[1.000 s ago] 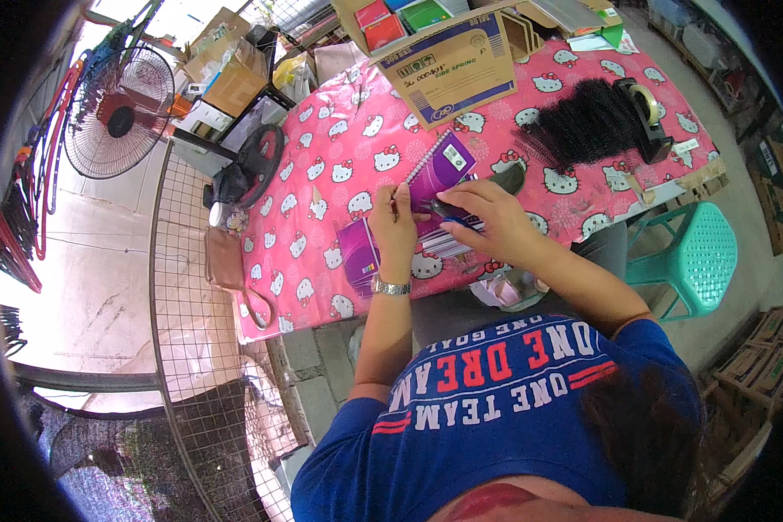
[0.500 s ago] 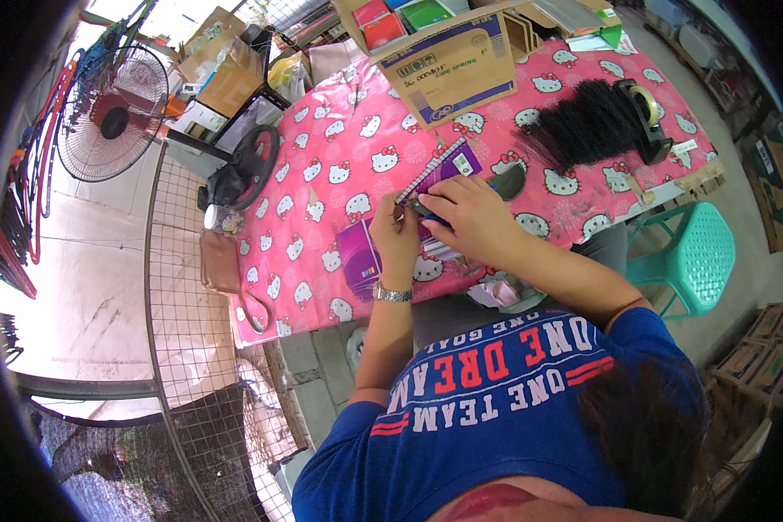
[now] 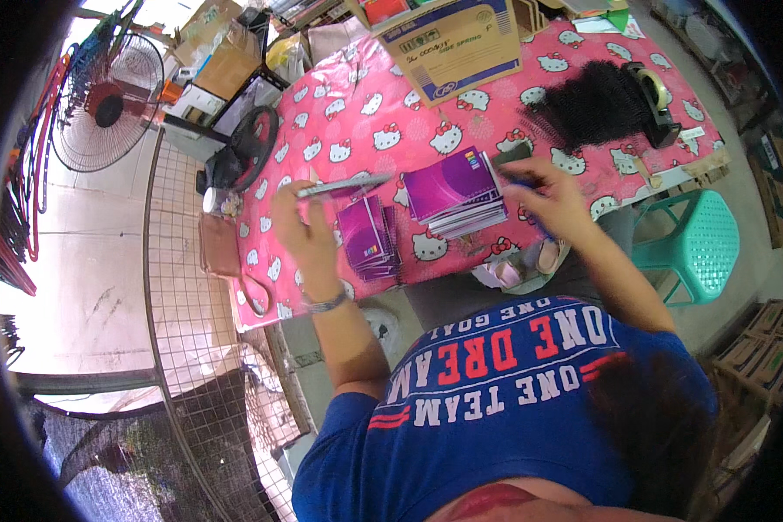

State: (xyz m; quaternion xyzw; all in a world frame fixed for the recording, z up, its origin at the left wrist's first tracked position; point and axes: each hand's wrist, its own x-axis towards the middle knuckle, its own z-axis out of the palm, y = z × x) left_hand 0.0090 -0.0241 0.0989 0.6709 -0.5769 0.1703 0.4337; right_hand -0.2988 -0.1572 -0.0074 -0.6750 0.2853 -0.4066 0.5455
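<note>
My left hand (image 3: pixel 309 222), blurred by motion, is raised over the table's left part. Its fingers grip a thin purple-covered booklet (image 3: pixel 348 185), seen nearly edge-on. Below and right of it lies a loose pile of purple booklets (image 3: pixel 367 237). A taller stack of the same purple booklets (image 3: pixel 452 190) sits in the middle of the table, pale page edges toward me. Right beside that stack is my right hand (image 3: pixel 544 198), its fingers closed round a dark hand tool (image 3: pixel 520 180) with a bluish part; its kind is mostly hidden.
A pink patterned cloth covers the table (image 3: pixel 322 143). A cardboard box (image 3: pixel 452 52) stands at the back. Farther right lie a black bristly bundle (image 3: pixel 587 104) and a tape dispenser (image 3: pixel 657 104). A brown pouch (image 3: pixel 220 248) rests at the left edge; a green stool (image 3: pixel 700 235) stands right.
My hands have parted: the left went left with a booklet, the right moved right with the dark tool. Both booklet piles now show between them.
</note>
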